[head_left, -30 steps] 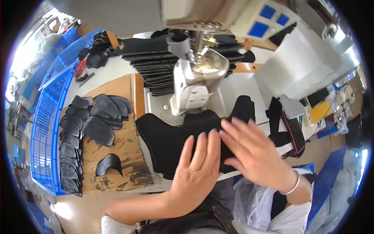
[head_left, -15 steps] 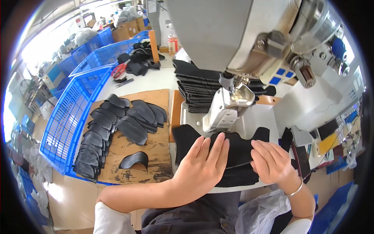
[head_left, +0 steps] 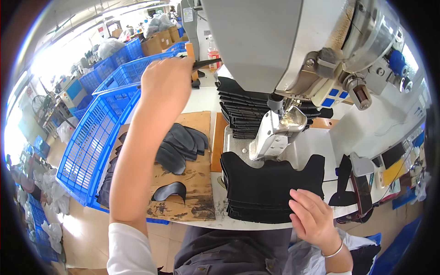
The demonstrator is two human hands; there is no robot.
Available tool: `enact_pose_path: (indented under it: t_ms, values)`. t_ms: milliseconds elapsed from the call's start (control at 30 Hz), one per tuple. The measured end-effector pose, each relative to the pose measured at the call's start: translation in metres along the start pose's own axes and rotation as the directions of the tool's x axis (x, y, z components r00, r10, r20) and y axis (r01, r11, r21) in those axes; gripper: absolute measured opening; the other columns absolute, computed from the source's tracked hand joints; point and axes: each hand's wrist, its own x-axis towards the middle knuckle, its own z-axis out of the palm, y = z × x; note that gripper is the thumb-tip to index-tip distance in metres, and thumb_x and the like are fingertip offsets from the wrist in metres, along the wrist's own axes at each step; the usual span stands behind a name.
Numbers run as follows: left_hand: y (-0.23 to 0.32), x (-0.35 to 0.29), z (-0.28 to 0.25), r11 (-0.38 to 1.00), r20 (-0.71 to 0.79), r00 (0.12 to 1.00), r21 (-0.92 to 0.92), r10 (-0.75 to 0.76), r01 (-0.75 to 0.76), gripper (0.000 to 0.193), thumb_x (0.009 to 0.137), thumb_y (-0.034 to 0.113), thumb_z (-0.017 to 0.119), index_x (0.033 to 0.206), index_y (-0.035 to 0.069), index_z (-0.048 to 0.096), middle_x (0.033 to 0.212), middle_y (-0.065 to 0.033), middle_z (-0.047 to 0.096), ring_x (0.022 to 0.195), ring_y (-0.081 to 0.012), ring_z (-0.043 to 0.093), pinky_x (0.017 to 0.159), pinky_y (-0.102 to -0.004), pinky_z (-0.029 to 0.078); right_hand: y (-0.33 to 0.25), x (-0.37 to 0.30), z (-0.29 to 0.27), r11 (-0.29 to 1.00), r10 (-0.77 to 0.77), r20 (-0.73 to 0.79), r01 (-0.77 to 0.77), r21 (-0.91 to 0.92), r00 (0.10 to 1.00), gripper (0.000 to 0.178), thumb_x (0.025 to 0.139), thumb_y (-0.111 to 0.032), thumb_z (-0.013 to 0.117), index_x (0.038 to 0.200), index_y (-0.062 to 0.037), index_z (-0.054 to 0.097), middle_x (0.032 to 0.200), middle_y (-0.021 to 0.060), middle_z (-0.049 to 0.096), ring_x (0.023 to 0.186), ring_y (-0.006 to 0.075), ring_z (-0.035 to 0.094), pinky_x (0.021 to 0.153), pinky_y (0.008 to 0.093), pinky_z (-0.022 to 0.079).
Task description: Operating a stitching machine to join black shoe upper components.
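My left hand is stretched far out to the back left, above the blue crates' near end. Its fingers are curled round a thin black piece whose pointed end sticks out to the right; the rest is hidden. In front of me lies a stack of black cut fabric pieces, notched along the far edge. My right hand rests at the stack's near right corner, fingers stretched out and holding nothing. Just behind the stack stands the metal sewing machine post, below the needle area.
Dark curved pieces lie on a stained brown board at left. Beside it stands a blue crate. Another black stack sits behind the post. The grey machine head overhangs the table. At right lies a loose black piece.
My left hand has left the black stack, gone far back left and closed on a thin black piece. The right hand has slid down to the stack's near right corner.
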Motion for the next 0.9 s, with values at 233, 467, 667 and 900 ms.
enact_pose_path:
  t_ms: [233,467,667,900]
  values:
    - [0.031,0.031,0.050,0.963,-0.035,0.962,0.019,0.269,-0.269,0.018,0.078,0.009,0.062,0.095,0.010,0.069,0.095,-0.0057,0.068,0.096,-0.0225,0.064,0.090,-0.0389,0.045,-0.007,-0.014,0.009,0.993,0.093,0.035,-0.095,0.068,0.995,0.036,0.069,-0.003,0.070,0.104,0.0004,0.063,0.114,0.0157,0.064,0.103,0.0325,0.062,0.083,0.0390,0.054]
    - [0.057,-0.017,0.065,0.610,-0.170,0.864,-0.644,0.474,-0.462,0.038,0.093,0.029,0.056,0.122,0.005,0.053,0.113,-0.0176,0.060,0.114,-0.0331,0.054,0.097,-0.0435,0.040,-0.017,-0.017,0.013,0.994,0.070,0.025,-0.072,0.083,0.997,0.029,0.070,-0.004,0.068,0.099,-0.0007,0.064,0.110,0.0154,0.065,0.102,0.0330,0.062,0.087,0.0423,0.052]
    - [-0.023,-0.122,0.014,0.575,0.355,0.650,-0.804,0.672,-0.155,0.021,0.078,0.008,0.064,0.099,0.007,0.063,0.105,-0.0110,0.061,0.100,-0.0302,0.057,0.088,-0.0409,0.045,-0.035,-0.040,0.028,0.982,-0.052,-0.031,0.057,0.178,0.998,0.020,0.078,-0.005,0.057,0.096,-0.0081,0.063,0.100,0.0085,0.066,0.094,0.0271,0.062,0.087,0.0452,0.050]
    - [-0.043,-0.196,0.021,0.854,0.166,0.917,-0.454,0.362,-0.255,0.020,0.068,0.008,0.068,0.088,0.006,0.065,0.095,-0.0069,0.061,0.093,-0.0254,0.059,0.083,-0.0412,0.044,-0.057,-0.014,0.054,0.957,-0.088,-0.057,0.100,0.272,0.994,0.018,0.080,-0.007,0.064,0.097,-0.0124,0.065,0.103,0.0025,0.066,0.094,0.0191,0.063,0.090,0.0354,0.050]
